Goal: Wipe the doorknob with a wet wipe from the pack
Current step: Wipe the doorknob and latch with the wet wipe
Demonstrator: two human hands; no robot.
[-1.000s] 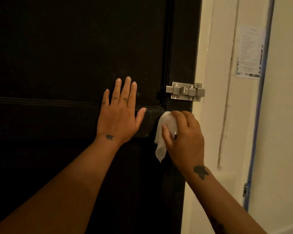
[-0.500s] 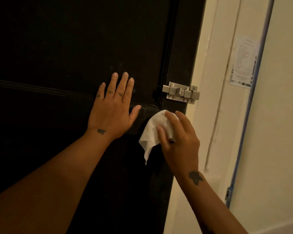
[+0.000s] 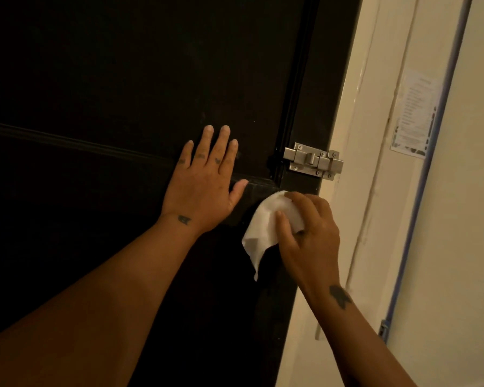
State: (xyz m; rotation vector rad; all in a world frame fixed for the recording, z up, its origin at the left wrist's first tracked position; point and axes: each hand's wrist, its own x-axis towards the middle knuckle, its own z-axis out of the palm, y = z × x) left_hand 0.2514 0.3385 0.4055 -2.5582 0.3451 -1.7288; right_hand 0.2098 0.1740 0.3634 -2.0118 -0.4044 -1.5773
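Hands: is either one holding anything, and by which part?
The right hand grips the white wipe by its upper bunched part; a corner hangs free below. The left hand lies flat on the door, holding nothing.

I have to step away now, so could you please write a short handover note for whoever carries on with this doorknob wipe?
Left hand: open, flat against the dark door, bracing it.
Right hand: closed on the white wet wipe, pressed at the door's edge just below the metal slide bolt.
The doorknob is hidden under the wipe and hand; the pack is out of view.
Done: wipe taken out and on the knob area.
Left: finish wiping. How clean the knob is cannot be judged.
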